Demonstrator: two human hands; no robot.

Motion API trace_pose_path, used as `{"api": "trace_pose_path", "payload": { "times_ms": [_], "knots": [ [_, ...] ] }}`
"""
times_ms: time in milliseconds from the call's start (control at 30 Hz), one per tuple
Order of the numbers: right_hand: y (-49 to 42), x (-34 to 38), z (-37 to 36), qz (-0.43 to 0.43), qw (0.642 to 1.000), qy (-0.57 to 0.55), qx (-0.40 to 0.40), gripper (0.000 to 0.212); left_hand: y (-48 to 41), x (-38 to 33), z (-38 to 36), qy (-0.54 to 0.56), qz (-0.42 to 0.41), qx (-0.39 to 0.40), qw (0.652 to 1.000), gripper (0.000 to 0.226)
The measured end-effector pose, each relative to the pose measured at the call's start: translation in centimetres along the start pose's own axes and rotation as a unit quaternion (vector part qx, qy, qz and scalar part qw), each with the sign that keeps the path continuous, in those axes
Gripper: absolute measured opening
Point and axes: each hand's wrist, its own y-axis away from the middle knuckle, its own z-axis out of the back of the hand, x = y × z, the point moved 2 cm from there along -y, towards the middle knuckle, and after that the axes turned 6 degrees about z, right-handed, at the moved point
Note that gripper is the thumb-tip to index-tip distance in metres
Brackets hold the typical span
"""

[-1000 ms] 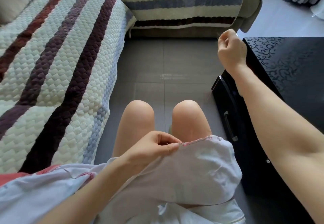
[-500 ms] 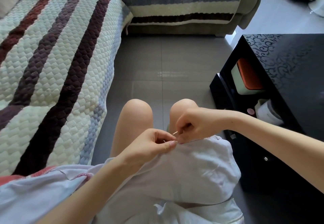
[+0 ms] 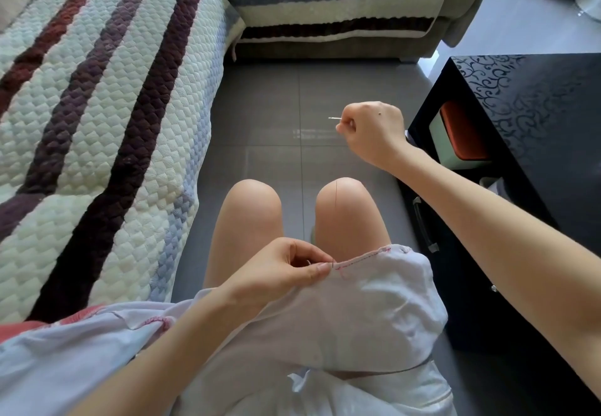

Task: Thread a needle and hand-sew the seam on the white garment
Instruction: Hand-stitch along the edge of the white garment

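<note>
Since a dark thread [image 3: 336, 220] rises as a fine line from the cloth over the right knee toward the raised needle [image 3: 335, 118], threading counts as done and the sewing as under way — by judgement, somewhere in mid-seam. Item, white garment [image 3: 364, 314]: draped over the person's lap and thighs, its upper edge toward the knees. Item, seam [image 3: 361, 256]: along that edge, a short run of pinkish stitches showing to the right of the thumb; how much lies unsewn under and beyond the fingers cannot be told. Item, left hand [image 3: 286, 272]: thumb and forefinger pinching the garment's edge just where the thread enters the cloth. Item, right hand [image 3: 372, 134]: raised over the floor [image 3: 276, 106], well apart from the garment, fingers curled and gripping the needle, which juts leftward from them. Present stitch: thread apparently drawn out long. Outstanding, as judged — further stitches along the edge, a finishing knot, the thread cut. Adjacent: striped quilted sofa cover [image 3: 97, 122] at left, black desk [image 3: 536, 96] at right.
</note>
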Motion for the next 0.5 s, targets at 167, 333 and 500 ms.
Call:
{"api": "trace_pose_path", "payload": {
  "times_ms": [167, 333, 500],
  "knots": [
    [-1.2, -1.5, -1.5, -0.04, 0.993, 0.11, -0.011, 0.021, 0.4, -0.2, -0.1, -0.016, 0.002, 0.019, 1.0, 0.01],
    [-0.7, -3.0, -2.3, -0.079, 0.989, 0.127, 0.007, 0.017, 0.5, -0.3, 0.2, -0.002, 0.001, 0.006, 1.0, 0.011],
    [2.0, -0.1, -0.8, -0.053, 0.994, -0.088, 0.035, 0.031, 0.5, -0.1, 0.4, 0.011, 0.003, 0.001, 1.0, 0.008]
  ]
}}
